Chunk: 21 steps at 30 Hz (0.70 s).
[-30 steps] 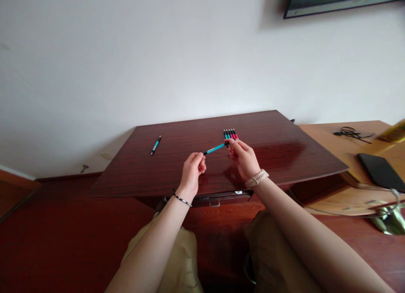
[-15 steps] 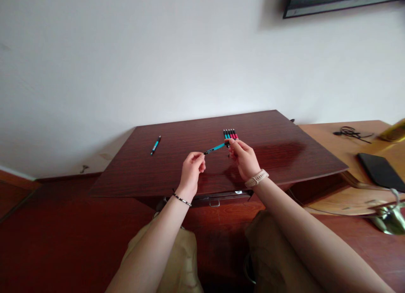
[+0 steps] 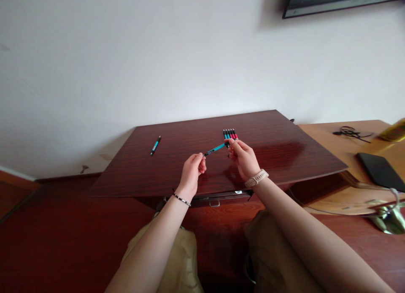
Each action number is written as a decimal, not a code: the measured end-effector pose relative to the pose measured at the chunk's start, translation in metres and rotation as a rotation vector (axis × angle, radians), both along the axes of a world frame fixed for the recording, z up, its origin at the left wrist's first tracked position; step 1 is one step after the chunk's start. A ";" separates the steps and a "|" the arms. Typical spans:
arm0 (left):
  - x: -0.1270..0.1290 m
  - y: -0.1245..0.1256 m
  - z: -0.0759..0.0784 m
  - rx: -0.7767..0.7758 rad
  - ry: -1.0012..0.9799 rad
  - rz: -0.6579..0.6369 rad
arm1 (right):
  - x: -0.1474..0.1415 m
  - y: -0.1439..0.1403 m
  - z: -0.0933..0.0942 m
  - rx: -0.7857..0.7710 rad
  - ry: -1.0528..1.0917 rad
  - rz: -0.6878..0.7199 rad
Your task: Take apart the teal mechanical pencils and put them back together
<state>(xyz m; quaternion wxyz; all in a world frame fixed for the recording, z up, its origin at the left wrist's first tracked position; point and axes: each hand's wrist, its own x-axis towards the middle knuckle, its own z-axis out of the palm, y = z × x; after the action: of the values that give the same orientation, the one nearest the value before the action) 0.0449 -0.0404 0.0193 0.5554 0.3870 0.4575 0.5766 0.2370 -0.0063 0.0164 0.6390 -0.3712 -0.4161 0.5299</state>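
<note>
Between my two hands a blue and black pen (image 3: 215, 149) is held aslant above the dark wooden table (image 3: 186, 137). My left hand (image 3: 192, 168) pinches its lower left end between thumb and fingers. At the other end, my right hand (image 3: 243, 155) closes on the black part. Just behind the right hand lies a row of several pens (image 3: 230, 134), blue ones on the left and pink ones on the right; its near ends are hidden by that hand. Off to the left, a single blue and black pen (image 3: 155, 145) rests on the tabletop.
To the right stands a lighter wooden desk (image 3: 335, 158) with a coiled black cable (image 3: 352, 133), a flat black device (image 3: 379, 169) and a yellow object (image 3: 393, 131). A white wall (image 3: 190, 56) rises behind the table. A dark screen (image 3: 341, 1) hangs at upper right.
My left thumb and fingers have shifted slightly at the pen's lower left end. The right hand keeps its hold, and the pens on the table have not moved.
</note>
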 end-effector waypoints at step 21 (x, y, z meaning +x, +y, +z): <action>0.002 -0.002 0.001 -0.004 0.070 -0.031 | -0.001 -0.001 0.003 -0.005 0.004 0.005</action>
<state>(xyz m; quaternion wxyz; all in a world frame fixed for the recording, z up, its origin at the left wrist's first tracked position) 0.0465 -0.0424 0.0200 0.5487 0.4129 0.4718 0.5530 0.2362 -0.0077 0.0190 0.6377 -0.3706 -0.4145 0.5331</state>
